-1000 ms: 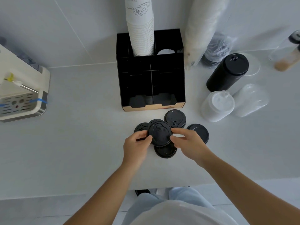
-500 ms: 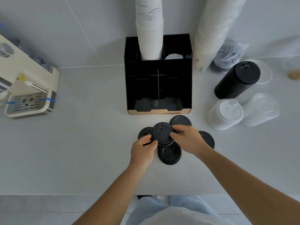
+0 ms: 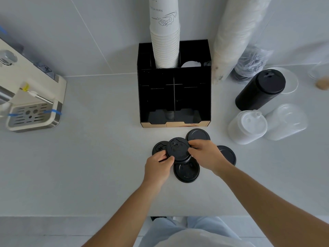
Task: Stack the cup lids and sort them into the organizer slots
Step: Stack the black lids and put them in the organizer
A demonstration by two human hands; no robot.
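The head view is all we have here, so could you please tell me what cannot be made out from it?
- How many lids are in the held stack: only its top shows, fingers of the left hand and right hand cover its rim.
- The black lid under the right wrist: partly hidden.
- The organizer slots: too dark.
- The paper cup stack: top cut off by the frame.

Matt black plastic lids (image 3: 186, 172); smooth matt white bench (image 3: 99, 157); black organizer (image 3: 175, 97), bare wood-look front edge; paper cups (image 3: 165, 41); brushed-metal drip tray (image 3: 30, 114).
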